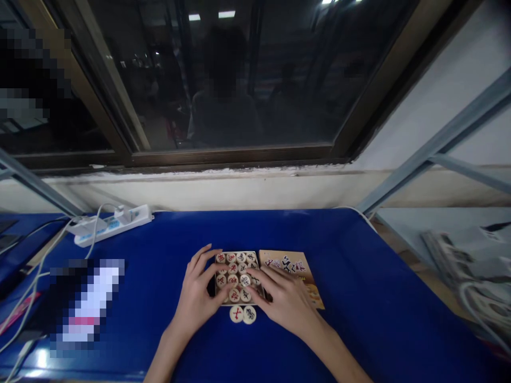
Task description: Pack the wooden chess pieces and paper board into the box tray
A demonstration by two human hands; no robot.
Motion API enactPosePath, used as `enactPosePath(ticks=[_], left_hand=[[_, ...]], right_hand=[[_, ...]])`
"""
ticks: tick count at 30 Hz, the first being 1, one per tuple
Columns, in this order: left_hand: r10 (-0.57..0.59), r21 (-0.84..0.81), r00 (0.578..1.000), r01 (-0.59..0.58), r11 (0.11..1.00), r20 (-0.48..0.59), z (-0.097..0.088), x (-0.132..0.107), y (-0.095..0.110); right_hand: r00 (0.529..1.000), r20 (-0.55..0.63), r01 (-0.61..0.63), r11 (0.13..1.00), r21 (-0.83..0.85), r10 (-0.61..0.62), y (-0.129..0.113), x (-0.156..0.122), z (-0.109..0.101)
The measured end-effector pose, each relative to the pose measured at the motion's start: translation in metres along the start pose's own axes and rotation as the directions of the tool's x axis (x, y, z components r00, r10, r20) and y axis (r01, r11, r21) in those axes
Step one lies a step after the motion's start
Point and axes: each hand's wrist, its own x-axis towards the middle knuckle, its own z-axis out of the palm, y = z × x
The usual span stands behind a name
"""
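Hands (197, 287) at box (255, 304) edges, wide desk (239, 231) ahead

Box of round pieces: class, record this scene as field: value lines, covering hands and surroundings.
Left hand: fingers spread over the box's left side
Right hand: over its right side; grip unclear
Round pieces: inside, with red or dark characters
Loose pieces: two, side by side, just in front
Printed card: right of box, partly hidden
Back left: white power strip

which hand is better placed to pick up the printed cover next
Likely the right hand: it already overlaps the printed cover in this view. The left hand is at the opposite side of the box of pieces and would need to reach across.
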Motion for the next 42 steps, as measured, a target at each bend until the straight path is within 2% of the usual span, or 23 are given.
enactPosePath(ticks=[8,14,22,31,36,42], left_hand=[[0.013,0.009,0.999,-0.012,1.0,-0.034,0.002,-0.001,-0.001],[0.041,0.025,0.998,-0.042,0.999,0.044,0.002,0.0,0.002],[0.035,0.043,0.998,-0.038,0.998,0.05,0.003,0.0,0.003],[0.028,0.059,0.998,-0.025,0.998,-0.049,0.002,-0.001,0.0],[0.045,0.09,0.999,-0.045,0.995,-0.006,0.003,0.001,0.005],[0.06,0.115,0.998,-0.061,0.992,0.011,0.007,0.001,0.006]], right_hand=[[0.999,-0.032,0.023,0.999,0.037,-0.022,-0.002,0.005,-0.002],[0.999,-0.001,0.04,0.998,0.051,-0.04,-0.001,0.004,0.002],[0.999,0.008,0.047,0.997,0.055,-0.047,0.0,0.005,0.001],[0.995,0.014,0.102,0.995,0.022,-0.102,0.0,0.002,0.005],[0.981,-0.005,0.192,0.976,-0.098,-0.194,0.0,0.0,0.009],[0.98,-0.063,0.179,0.977,-0.117,-0.187,-0.001,-0.001,0.01]])
